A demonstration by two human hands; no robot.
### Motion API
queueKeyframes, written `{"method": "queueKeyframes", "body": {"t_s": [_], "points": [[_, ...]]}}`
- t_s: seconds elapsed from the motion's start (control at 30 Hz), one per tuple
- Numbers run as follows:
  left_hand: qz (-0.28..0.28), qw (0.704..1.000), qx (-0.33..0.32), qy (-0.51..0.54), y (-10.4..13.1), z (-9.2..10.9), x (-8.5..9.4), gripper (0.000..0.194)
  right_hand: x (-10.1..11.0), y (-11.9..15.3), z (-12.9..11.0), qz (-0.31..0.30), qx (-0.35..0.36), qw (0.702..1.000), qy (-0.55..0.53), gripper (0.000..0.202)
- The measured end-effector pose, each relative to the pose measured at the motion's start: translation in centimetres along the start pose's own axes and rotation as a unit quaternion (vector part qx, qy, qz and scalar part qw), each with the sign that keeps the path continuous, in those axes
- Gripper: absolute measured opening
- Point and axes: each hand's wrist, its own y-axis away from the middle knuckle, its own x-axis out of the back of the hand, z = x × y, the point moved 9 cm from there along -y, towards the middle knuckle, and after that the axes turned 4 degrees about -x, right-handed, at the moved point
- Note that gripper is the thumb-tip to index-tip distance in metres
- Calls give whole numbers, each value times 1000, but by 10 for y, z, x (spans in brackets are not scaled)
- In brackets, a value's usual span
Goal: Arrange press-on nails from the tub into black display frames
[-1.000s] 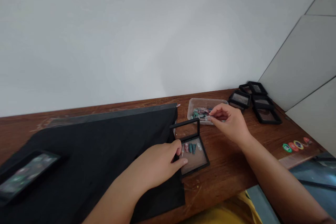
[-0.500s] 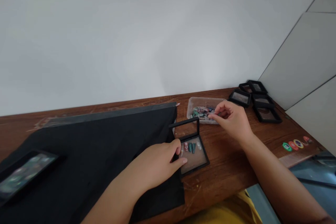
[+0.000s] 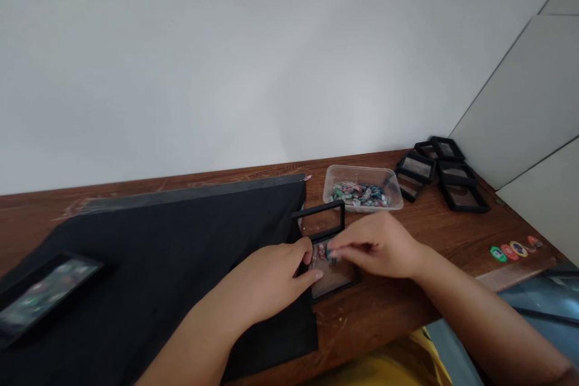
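An open black-framed display case [image 3: 335,291] lies on the table edge of the black mat, its hinged frame lid [image 3: 342,217] standing up at the back. Pinkish press-on nails [image 3: 321,251] and teal ones lie in a row on its clear film. My left hand [image 3: 283,271] grips the case's left side, thumb lying over the film. Over the row, my right hand [image 3: 380,244] is pinched on a press-on nail, mostly hidden by the fingers. Behind it stands a clear plastic tub [image 3: 395,199] with a heap of mixed press-on nails [image 3: 359,194].
Several black frame cases [image 3: 464,196] are piled at the back right by the wall. A filled display case [image 3: 49,292] rests on the black mat [image 3: 181,253] at left. Round stickers [image 3: 518,248] mark the wooden table [image 3: 384,307] near its right edge.
My right hand has moved from the tub down and left to the nails in the open case, uncovering the tub. My left hand keeps its hold on the case.
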Motion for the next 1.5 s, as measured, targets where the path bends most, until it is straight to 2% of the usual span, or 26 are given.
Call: {"method": "queueKeyframes", "body": {"t_s": [0.07, 0.13, 0.23, 0.43, 0.63, 0.9, 1.17, 1.4, 1.5], "points": [[2, 1000, 1, 3, 0, -1, 0, 35, -22, 2, -9, -78, 31, 996, 19, 19], [-5, 1000, 1, 0, 1, -1, 0, 36, -33, 3, -9, -112, 34, 992, 44, 19], [-25, 1000, -6, -5, 2, 0, -1, 36, -40, 1, -6, -137, 21, 988, 68, 24], [-26, 1000, -12, 4, 3, 2, 0, 36, -39, 0, -3, -141, -7, 987, 80, 26], [-30, 1000, -2, 0, 2, 1, -1, 36, -52, 4, -2, -200, -8, 979, 50, 22], [-18, 1000, -5, -1, 0, -2, -2, 35, -47, 5, -3, -200, -44, 978, -33, 20], [-26, 1000, 8, 15, -1, -4, -3, 33, -54, 8, 7, -209, -83, 974, 40, 30], [4, 1000, -7, 21, -2, -5, -3, 36, -59, 6, -2, -183, -22, 979, 91, 31], [6, 1000, -13, 25, -3, -5, -4, 37, -56, 4, -3, -174, -23, 978, 109, 28]]}}
